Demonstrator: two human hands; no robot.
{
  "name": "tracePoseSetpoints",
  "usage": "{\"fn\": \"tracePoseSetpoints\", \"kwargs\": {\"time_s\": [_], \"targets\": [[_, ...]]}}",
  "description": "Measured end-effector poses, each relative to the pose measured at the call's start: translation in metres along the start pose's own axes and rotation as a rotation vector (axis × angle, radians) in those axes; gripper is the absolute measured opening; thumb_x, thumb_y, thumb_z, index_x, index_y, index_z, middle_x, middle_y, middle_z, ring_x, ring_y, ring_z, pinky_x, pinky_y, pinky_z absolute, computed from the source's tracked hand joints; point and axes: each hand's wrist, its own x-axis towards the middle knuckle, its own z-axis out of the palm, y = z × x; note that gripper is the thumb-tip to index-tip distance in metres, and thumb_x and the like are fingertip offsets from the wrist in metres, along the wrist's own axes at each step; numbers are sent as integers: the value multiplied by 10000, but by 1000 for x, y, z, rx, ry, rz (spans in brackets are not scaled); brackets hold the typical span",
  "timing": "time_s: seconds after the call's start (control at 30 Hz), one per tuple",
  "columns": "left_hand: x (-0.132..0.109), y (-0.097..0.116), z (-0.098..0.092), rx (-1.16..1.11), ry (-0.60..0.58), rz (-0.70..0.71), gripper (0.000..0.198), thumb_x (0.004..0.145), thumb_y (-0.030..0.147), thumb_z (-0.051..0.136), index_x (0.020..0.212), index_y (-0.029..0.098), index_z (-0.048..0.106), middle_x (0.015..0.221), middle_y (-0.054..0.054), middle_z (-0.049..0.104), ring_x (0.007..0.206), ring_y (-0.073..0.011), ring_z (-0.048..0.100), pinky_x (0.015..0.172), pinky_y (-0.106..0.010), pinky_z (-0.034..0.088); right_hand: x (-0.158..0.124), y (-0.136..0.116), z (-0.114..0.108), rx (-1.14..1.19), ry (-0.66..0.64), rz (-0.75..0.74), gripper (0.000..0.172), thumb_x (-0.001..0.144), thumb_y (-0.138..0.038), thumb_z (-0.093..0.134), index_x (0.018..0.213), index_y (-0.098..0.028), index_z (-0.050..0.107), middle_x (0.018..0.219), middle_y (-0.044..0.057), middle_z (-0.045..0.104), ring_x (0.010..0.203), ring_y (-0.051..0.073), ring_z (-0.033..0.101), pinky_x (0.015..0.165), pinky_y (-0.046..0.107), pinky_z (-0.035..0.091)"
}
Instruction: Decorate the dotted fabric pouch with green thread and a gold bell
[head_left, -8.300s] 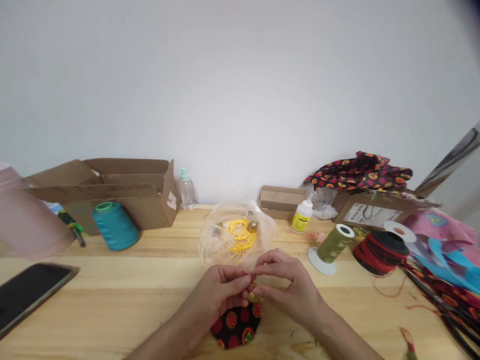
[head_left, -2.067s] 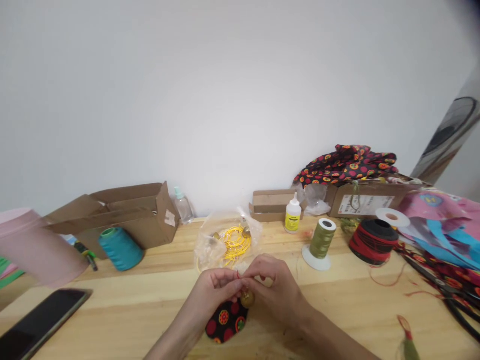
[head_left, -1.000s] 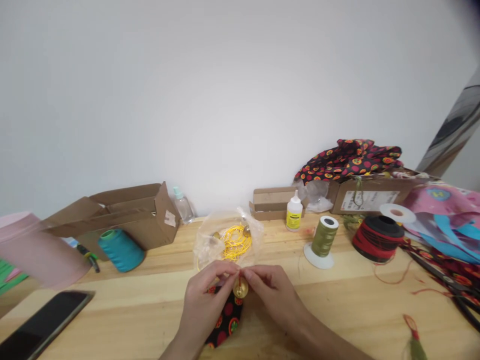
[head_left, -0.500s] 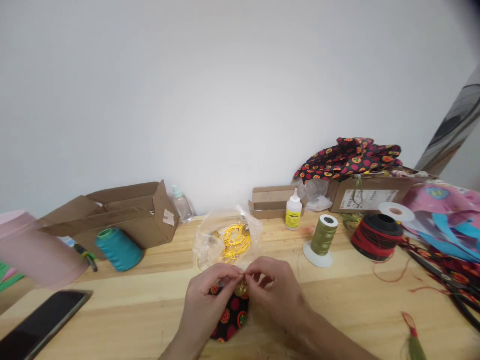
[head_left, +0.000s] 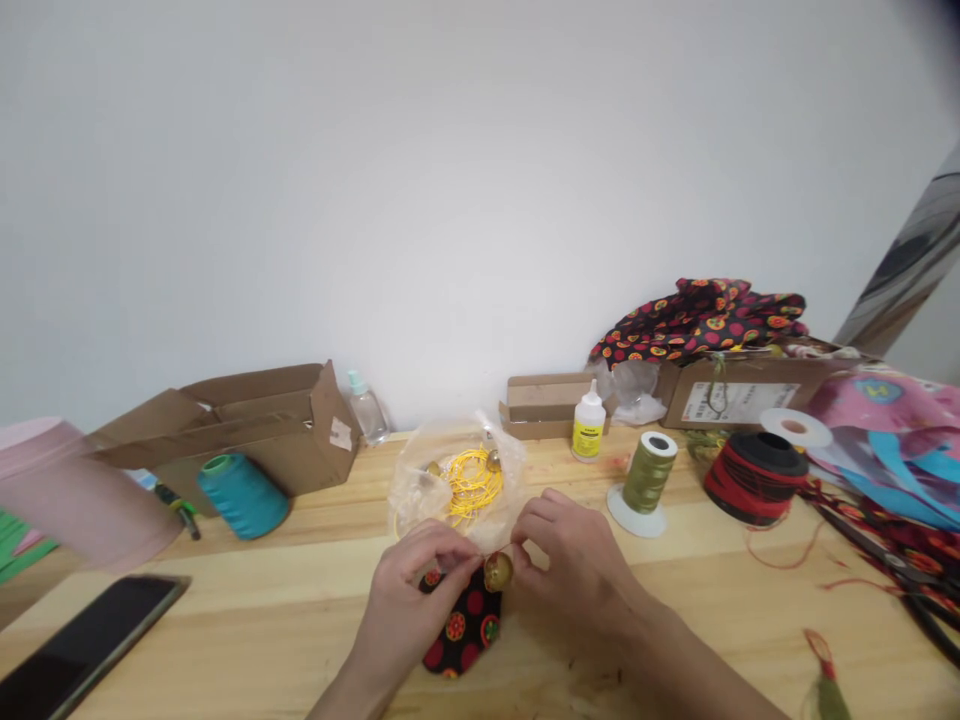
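Between my hands a thin reddish thread (head_left: 498, 549) runs taut, and a round gold bell (head_left: 498, 571) sits just under it. My left hand (head_left: 421, 590) pinches the thread's left end at the top of a small black fabric pouch (head_left: 466, 625) with red and orange round prints. My right hand (head_left: 566, 555) pinches the thread's other end, a little to the right of the bell. The pouch hangs or rests below my left fingers; its upper left part is hidden behind that hand.
Behind my hands lies a clear plastic bag (head_left: 409, 480) with yellow cord (head_left: 474, 485). A glue bottle (head_left: 588, 425), green thread spool (head_left: 649, 475) and red cord spool (head_left: 754, 480) stand to the right, near scissors (head_left: 892, 560) and a tassel (head_left: 829, 690). Leftward are a teal thread cone (head_left: 246, 497) and phone (head_left: 90, 645).
My right hand has moved right and slightly up, away from my left, stretching the thread between them. The bell now shows more fully, a little further right.
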Motion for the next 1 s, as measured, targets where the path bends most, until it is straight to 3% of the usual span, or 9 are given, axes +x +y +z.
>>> {"fn": "tracePoseSetpoints", "kwargs": {"time_s": [0.17,0.33,0.47,0.5,0.67,0.77,0.87,1.0], "targets": [[4,4,-4,59,-72,58,63,694,204,582,637,195,607,638,-11,603,646,-152,558,627,-230,427,-1,2,1,80,35,73,104,623,-94,512,586,-180,558,626,7,592,624,142,505,537,236,318],[4,-2,-4,22,-70,2,45,695,216,586,671,195,617,661,-9,613,661,-148,564,651,-227,429,-2,-2,-4,216,-14,108,9,650,-178,552,642,-180,555,630,-16,576,603,123,497,549,220,343],[3,-1,-2,-43,-71,-49,35,677,214,602,679,196,631,677,-11,621,669,-149,570,652,-225,437,-5,-9,0,245,-157,36,546,491,-455,704,945,-201,541,841,21,601,716,169,533,595,245,380],[2,0,-1,-65,-84,-55,35,672,210,604,681,196,635,679,-12,622,670,-151,571,652,-225,439,-6,-11,3,222,-191,25,586,466,-462,716,963,-207,539,845,24,600,718,176,539,592,246,382],[2,2,4,-216,-128,-161,119,647,201,620,762,199,650,700,-8,638,693,-156,580,681,-231,449,-7,-16,12,187,-207,68,197,650,-243,600,843,-199,598,762,14,596,653,137,547,563,216,384],[2,-2,2,-353,-131,-232,201,664,230,612,862,196,627,754,-17,641,724,-159,587,696,-242,457,-6,-13,13,277,-173,100,129,649,-193,576,771,-183,616,677,0,586,570,111,522,519,197,384],[2,-8,-2,-478,-237,-181,376,678,229,600,1049,207,541,977,-59,616,902,-188,560,808,-288,427,-3,-6,10,448,-195,155,102,647,-185,577,732,-171,632,595,-18,572,503,86,481,461,172,367],[0,-8,-2,-332,-384,-117,555,574,148,664,1104,221,517,1138,-57,555,1057,-214,474,908,-303,346,3,0,-4,655,-298,260,169,612,-220,630,766,-154,650,506,-46,505,431,57,405,380,143,296]]}}
